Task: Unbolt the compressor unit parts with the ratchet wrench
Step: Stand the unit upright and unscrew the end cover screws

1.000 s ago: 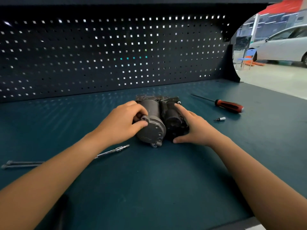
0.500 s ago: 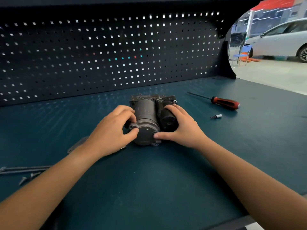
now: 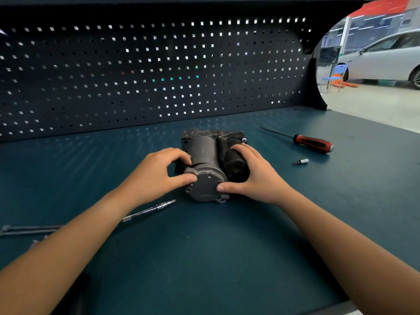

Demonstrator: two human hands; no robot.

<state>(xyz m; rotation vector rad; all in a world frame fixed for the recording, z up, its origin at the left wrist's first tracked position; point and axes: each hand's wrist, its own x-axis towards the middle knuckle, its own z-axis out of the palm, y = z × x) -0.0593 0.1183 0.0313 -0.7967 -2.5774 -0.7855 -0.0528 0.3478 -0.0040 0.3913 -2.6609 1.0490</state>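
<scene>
Two hands clasp the compressor unit [image 3: 204,155], which lies near the middle of the worktop [image 3: 204,258] with its round grey end cap facing the person. The left hand [image 3: 159,176] curls over the unit's 9 o'clock flank, thumb laid against the cap's edge. The right hand [image 3: 254,176] drapes its fingers over the darker, smaller cylinder at 3 o'clock and presses its thumb on the cap's lower rim. Neither hand holds a tool.

A chrome shaft [image 3: 154,208] with a bit at its tip lies at 8 o'clock from the unit, its handle end hidden under the left forearm. It is probably the ratchet wrench, but I cannot confirm that. A red-handled screwdriver [image 3: 313,144] rests at 2 o'clock and a small loose bit [image 3: 301,161] at 3 o'clock, both apart from the unit.

The work looks to be at the positioning stage, with the cap bolts not yet engaged. The body seems to sit on curved surfaces, so freeing one hand to fetch the wrench could let it rock or roll. Torque on a poorly braced unit could slip the bit off a bolt head and round it. The forearm above the shaft may also nudge it away.
</scene>
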